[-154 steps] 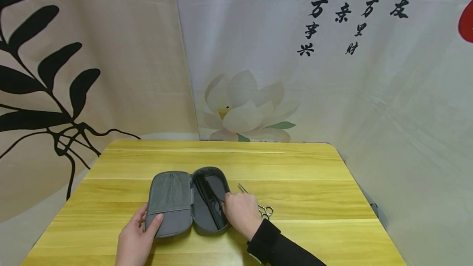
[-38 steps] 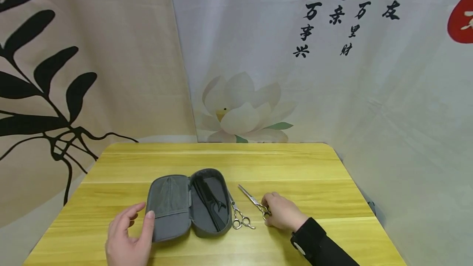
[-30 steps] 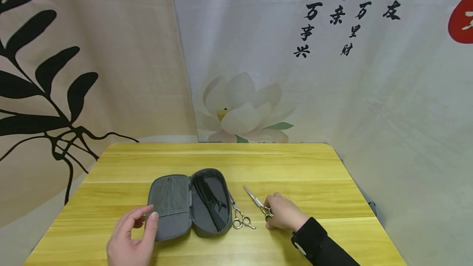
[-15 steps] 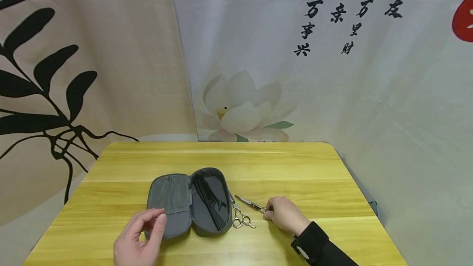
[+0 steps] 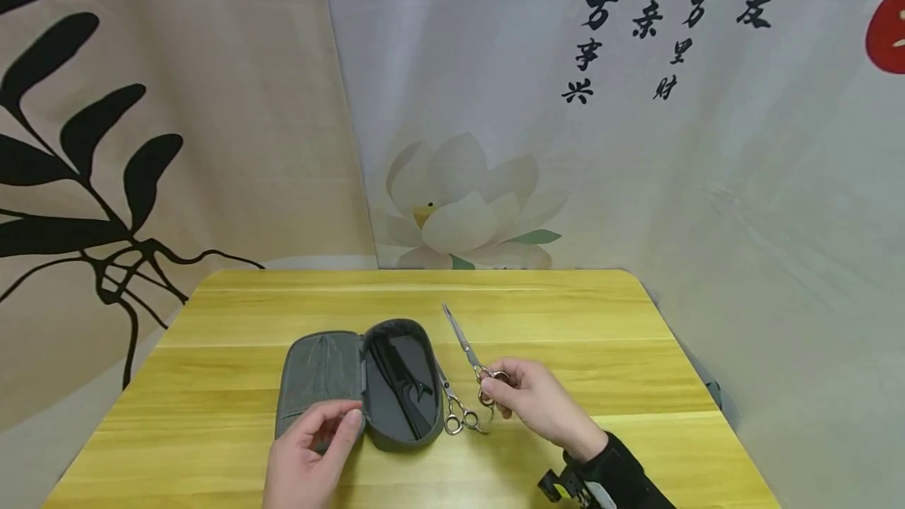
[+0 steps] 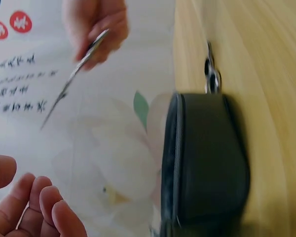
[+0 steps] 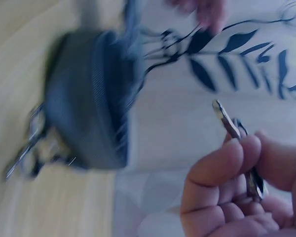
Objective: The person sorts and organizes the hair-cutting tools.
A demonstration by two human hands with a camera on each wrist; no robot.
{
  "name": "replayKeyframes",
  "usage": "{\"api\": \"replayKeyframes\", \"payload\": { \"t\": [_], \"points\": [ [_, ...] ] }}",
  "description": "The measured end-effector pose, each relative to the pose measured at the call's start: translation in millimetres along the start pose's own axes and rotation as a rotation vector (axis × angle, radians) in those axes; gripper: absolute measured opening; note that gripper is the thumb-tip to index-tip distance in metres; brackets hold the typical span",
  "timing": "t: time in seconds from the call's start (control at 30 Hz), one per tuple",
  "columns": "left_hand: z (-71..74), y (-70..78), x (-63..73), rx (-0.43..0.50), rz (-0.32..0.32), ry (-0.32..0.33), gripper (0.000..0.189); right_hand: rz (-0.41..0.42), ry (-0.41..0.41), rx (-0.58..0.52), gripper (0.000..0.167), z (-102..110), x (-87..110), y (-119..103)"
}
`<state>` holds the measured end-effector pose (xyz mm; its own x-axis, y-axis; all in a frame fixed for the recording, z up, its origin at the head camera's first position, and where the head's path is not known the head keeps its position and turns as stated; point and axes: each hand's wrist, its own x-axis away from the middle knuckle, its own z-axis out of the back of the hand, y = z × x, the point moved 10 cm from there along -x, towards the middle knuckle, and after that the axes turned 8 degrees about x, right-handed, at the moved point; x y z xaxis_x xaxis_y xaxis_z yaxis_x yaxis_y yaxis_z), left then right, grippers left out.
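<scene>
My right hand (image 5: 540, 407) holds silver scissors (image 5: 461, 342) by the finger rings, above the table, blades pointing up and to the left. The right wrist view shows thumb and fingers pinching the scissors' handle (image 7: 254, 185). My left hand (image 5: 307, 450) hovers over the lid (image 5: 321, 364) of a grey zip case; in the left wrist view its thumb and loosely bent fingers stand apart around nothing. The case (image 5: 420, 356) lies unfolded, with slim black tools (image 5: 403, 383) inside, one fork-ended. A second pair of scissors (image 5: 452, 403) lies against the case's right side.
The yellow wooden table (image 5: 622, 344) extends around the case. A printed cloth backdrop (image 5: 452, 100) hangs behind it. A small black device (image 5: 566, 485) sits at my right wrist.
My right hand has lifted the scissors off the table, moved slightly left and turned the blades upward. My left hand has shifted right across the case lid. The second scissors lie still.
</scene>
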<state>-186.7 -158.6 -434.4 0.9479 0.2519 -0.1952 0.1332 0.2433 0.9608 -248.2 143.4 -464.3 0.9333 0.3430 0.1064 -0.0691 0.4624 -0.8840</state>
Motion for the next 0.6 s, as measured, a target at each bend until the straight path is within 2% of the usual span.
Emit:
{"api": "replayKeyframes", "payload": {
  "t": [0.13,0.23,0.4,0.5,0.6],
  "points": [
    [-26.2,-2.4,-6.1,0.08,0.08,-0.156,0.02,0.047,-0.004,-0.155,0.032,-3,3.7,-27],
    [-43.5,5.6,-11.2,0.158,0.069,-0.241,0.025,0.076,-0.007,-0.245,0.036,-3,5.1,-41],
    [-66.9,19.1,-16.2,0.245,0.042,-0.331,0.023,0.076,-0.022,-0.34,0.038,-4,7.6,-56],
    [-79.2,22.5,-17.3,0.261,0.046,-0.369,0.024,0.076,-0.025,-0.366,0.039,-5,10.0,-61],
    [-88.9,24.4,-17.5,0.265,0.053,-0.395,0.024,0.112,-0.032,-0.361,0.038,-8,13.0,-69]
  ]
}}
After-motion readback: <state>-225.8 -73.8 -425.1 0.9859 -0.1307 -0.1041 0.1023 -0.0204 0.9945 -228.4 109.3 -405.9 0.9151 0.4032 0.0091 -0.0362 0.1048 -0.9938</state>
